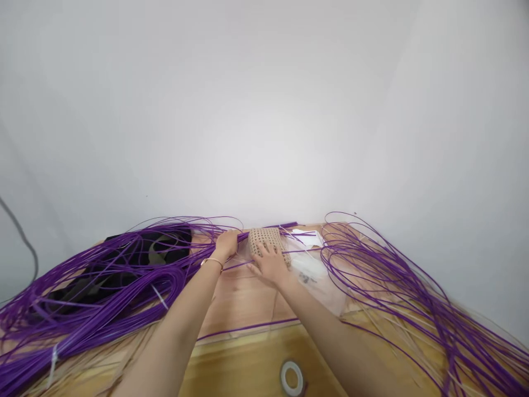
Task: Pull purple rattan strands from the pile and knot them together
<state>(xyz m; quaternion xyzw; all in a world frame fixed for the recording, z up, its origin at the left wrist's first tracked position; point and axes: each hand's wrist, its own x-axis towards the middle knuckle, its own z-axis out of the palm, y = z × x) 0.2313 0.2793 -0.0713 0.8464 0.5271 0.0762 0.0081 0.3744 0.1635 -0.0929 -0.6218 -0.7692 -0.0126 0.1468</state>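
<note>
A small beige woven piece [264,238] lies at the far middle of the wooden table [248,364], against the white wall. My right hand [270,264] rests flat on its near edge, fingers spread. My left hand [226,245], with a thin bracelet at the wrist, is closed around purple strands [198,242] just left of the woven piece. Some purple strands run across under both hands.
A big bundle of purple strands [91,309] covers the left of the table over a black object [124,259]. Loose purple loops [392,281] spread over the right side. A roll of white tape [292,378] sits near the front edge. Clear plastic bags [314,270] lie right of the woven piece.
</note>
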